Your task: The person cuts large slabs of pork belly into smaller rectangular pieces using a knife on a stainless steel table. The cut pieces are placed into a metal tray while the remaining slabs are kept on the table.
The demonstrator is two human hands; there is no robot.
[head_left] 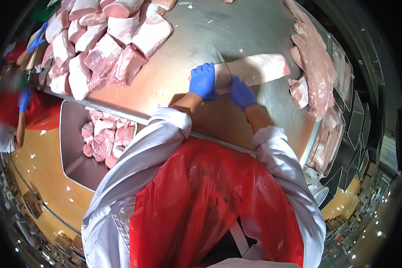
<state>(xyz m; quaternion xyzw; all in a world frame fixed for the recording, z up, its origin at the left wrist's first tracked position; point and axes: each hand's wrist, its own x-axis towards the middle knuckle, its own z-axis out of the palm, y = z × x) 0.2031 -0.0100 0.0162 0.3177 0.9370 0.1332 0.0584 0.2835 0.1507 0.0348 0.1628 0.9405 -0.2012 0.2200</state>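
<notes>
A long pale pork loin (pixel 260 69) lies across the metal table in front of me. My left hand (pixel 203 81), in a blue glove, is closed over its left end and presses it down. In my right hand (pixel 242 93), also gloved in blue, is a knife (pixel 222 57). Its thin blade crosses the loin just right of my left hand, and the tip points away from me past the meat's far edge. The handle is hidden in my fist. How deep the blade sits in the meat cannot be made out.
Many cut loin pieces (pixel 107 56) are heaped at the table's far left. Below the table edge, a metal bin (pixel 71 152) holds smaller chunks. Long meat strips (pixel 315 67) lie along the right edge, beside dark trays (pixel 355 120). A co-worker (pixel 13 102) in red stands at left.
</notes>
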